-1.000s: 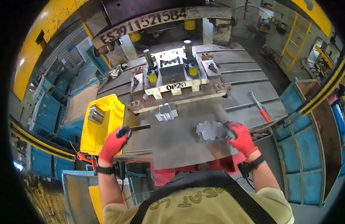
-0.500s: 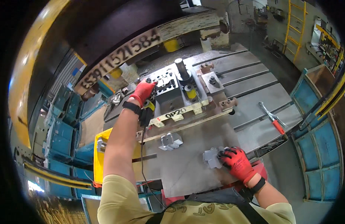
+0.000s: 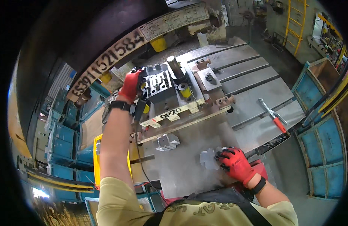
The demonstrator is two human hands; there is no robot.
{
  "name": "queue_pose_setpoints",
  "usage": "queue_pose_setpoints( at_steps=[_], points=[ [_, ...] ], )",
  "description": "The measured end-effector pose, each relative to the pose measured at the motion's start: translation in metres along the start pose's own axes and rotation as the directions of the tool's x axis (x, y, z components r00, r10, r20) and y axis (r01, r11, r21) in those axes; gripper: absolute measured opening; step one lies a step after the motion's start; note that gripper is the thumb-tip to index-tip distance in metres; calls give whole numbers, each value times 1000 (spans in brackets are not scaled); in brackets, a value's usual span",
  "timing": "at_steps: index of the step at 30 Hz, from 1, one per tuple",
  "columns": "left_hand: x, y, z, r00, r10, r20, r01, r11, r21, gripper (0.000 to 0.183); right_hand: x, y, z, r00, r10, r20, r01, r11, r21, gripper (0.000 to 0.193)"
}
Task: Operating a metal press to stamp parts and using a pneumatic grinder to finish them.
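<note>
My left hand (image 3: 131,86), in a red glove with black fingertips, is at the left edge of the press die (image 3: 159,83). Its fingers are curled closed; whatever they hold, if anything, is hidden. Shiny metal pieces lie on top of the die, by a thick upright guide post (image 3: 175,67). On the right, my gloved right hand (image 3: 237,165) grips the edge of a flat grey sheet-metal part (image 3: 208,159), low over the steel plate at the table's front. A small stack of bent metal brackets (image 3: 167,142) stands on that plate, apart from both hands.
Pliers with a red handle (image 3: 274,116) lie on the slotted press table (image 3: 253,81). A yellow bin (image 3: 97,160) sits under my left forearm. The press ram (image 3: 106,34) hangs over the far side. Blue crates (image 3: 320,150) stand at the right; a cable (image 3: 140,162) runs beside my left arm.
My left hand has drawn back from the top of the die to its left edge, its fingers now curled. My right hand stays at the sheet-metal part. The whole view has shifted slightly.
</note>
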State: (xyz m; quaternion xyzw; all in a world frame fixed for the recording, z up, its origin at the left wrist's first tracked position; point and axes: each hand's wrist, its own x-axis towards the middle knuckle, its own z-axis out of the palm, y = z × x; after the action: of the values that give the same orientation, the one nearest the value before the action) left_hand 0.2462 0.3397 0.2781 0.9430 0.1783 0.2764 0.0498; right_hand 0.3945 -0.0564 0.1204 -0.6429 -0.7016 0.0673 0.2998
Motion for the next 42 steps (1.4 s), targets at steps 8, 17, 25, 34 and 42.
queue_pose_setpoints(
  at_steps=[8,17,25,34,42],
  points=[
    [-128,99,16,717,-554,423,664,357,-657,15,13,18,-6,992,-72,105,81,993,-88,33],
    [-268,131,108,576,-775,259,783,433,-447,16,35,41,-31,962,-125,243,146,987,-70,42],
    [-254,155,113,630,-776,1,773,627,-96,69,45,45,-40,984,26,174,11,978,-210,33],
    [-329,142,106,435,-900,-19,633,320,-705,47,75,22,-55,999,43,-15,-45,994,-97,26],
    [-372,173,70,265,-963,49,621,132,-772,34,70,3,-67,989,26,-143,-8,992,125,33]
  ],
)
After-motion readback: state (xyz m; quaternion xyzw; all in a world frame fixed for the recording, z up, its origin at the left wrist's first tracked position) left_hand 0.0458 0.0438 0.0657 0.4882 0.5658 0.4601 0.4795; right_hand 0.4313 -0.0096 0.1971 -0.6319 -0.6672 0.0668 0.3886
